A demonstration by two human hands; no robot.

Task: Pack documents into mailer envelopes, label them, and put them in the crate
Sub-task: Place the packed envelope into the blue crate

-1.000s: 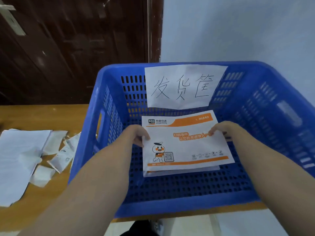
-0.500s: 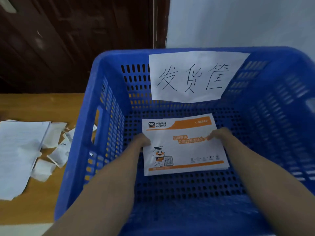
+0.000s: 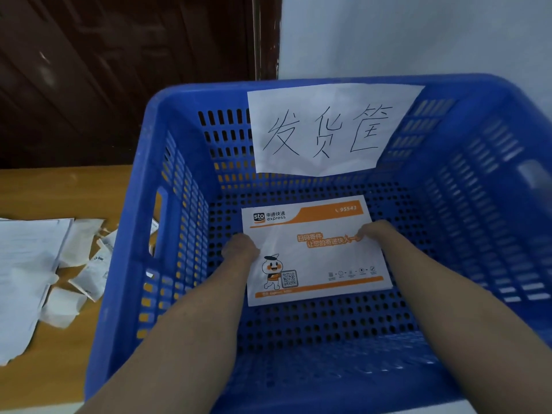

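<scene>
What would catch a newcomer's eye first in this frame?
The big blue crate fills most of the view, with a white handwritten sign on its far wall. On its floor lies a white-and-orange mailer envelope, held at its edges by the left hand and right hand. Loose papers lie on the wooden table to the left.

Both hands lowered the white and orange paper mailer envelope deeper, onto the perforated floor of the blue plastic crate.
</scene>
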